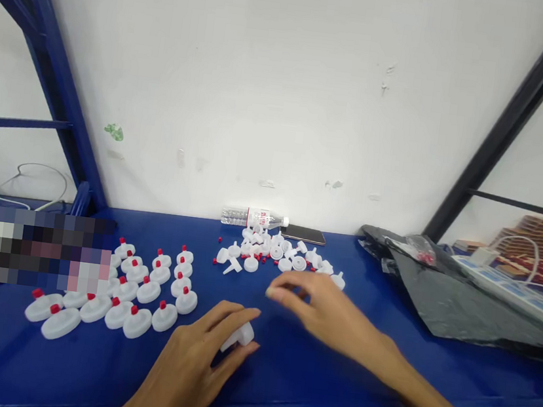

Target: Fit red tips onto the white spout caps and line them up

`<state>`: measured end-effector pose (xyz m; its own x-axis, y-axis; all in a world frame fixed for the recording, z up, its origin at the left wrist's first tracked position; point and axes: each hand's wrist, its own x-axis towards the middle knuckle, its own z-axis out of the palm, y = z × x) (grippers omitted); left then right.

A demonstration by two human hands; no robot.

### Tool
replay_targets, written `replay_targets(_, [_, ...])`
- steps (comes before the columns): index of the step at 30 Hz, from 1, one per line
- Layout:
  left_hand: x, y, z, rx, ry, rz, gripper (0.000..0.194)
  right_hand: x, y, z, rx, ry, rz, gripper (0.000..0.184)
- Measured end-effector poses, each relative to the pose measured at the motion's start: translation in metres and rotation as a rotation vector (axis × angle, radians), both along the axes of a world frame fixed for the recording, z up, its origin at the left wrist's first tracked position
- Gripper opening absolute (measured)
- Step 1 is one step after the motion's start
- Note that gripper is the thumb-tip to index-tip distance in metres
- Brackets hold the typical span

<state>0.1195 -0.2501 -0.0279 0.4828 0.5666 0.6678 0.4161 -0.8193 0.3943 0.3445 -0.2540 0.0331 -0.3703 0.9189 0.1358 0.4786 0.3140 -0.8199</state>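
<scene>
My left hand [191,352] is closed round a white plastic nozzle cap [244,334], holding it between the thumb and fingers just above the blue table. Part of that cap is hidden behind the fingers. To its right, my right hand [316,301] is raised over the table with thumb and index finger pinched together; whatever they hold is too small to see. Several white nozzle caps with red tips [138,324] stand in rows at the left. Beyond my hands lies a loose pile of white nozzle caps [276,251], with small red tips [220,239] scattered among them.
A clear plastic bottle [237,216] lies against the wall, with a phone [304,235] beside it. A dark plastic bag [443,297] and a white power strip [513,289] occupy the right side. Blue metal posts [65,66] rise at the left. A blurred patch covers some things there.
</scene>
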Motion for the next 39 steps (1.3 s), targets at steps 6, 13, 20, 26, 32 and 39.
replay_targets(6, [0.001, -0.002, -0.005, -0.113, 0.064, 0.191, 0.042, 0.081, 0.034, -0.005, 0.438, -0.678, -0.295, 0.024])
replay_targets(13, [0.002, -0.003, 0.0, -0.157, 0.082, 0.145, 0.026, 0.108, 0.041, -0.011, 0.428, -0.83, -0.309, 0.03])
replay_targets(20, [0.003, 0.0, -0.005, -0.065, 0.127, 0.124, 0.033, 0.089, 0.055, -0.011, 0.436, -0.981, -0.292, 0.018])
replay_targets(26, [0.002, -0.002, -0.004, -0.054, 0.138, 0.183, 0.037, 0.091, 0.06, -0.018, 0.445, -0.984, -0.311, 0.021])
replay_targets(32, [0.001, -0.003, -0.001, -0.171, 0.114, 0.287, 0.025, 0.072, 0.035, 0.002, 0.373, -0.497, -0.294, 0.02])
replay_targets(39, [0.002, -0.001, -0.002, -0.144, 0.089, 0.222, 0.023, 0.009, -0.012, 0.01, 0.419, -0.168, -0.123, 0.014])
